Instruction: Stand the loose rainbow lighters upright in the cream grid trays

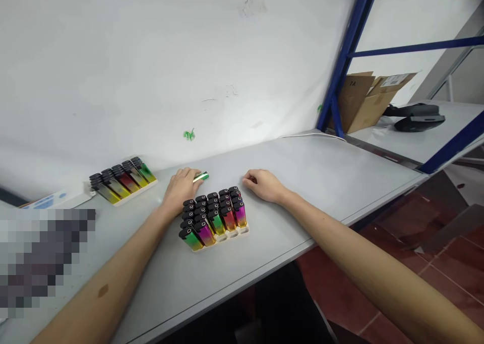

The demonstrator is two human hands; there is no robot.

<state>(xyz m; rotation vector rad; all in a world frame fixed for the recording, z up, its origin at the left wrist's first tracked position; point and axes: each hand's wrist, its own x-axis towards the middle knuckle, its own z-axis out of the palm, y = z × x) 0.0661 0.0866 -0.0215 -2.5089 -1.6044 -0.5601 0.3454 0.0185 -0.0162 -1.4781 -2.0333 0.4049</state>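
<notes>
My left hand (pixel 182 187) rests on the table behind the near rack, its fingers closed round a shiny green lighter (pixel 202 177). One end of that lighter sticks out to the right of my thumb. To the right, my right hand (pixel 264 184) lies on the tabletop in a loose fist, with nothing visible in it. Between my forearms stands a white rack (pixel 233 234) filled with upright black-topped lighters in green, purple, red and gold, such as the purple one (pixel 204 233). Bare slots show along its front right edge.
A second rack of lighters (pixel 124 183) stands at the back left against the white wall (pixel 227 57). Blue metal framing (pixel 342 62) rises at the right, with a cardboard box (pixel 372 102) and a dark device (pixel 419 118) beyond. A pixelated patch covers the left edge.
</notes>
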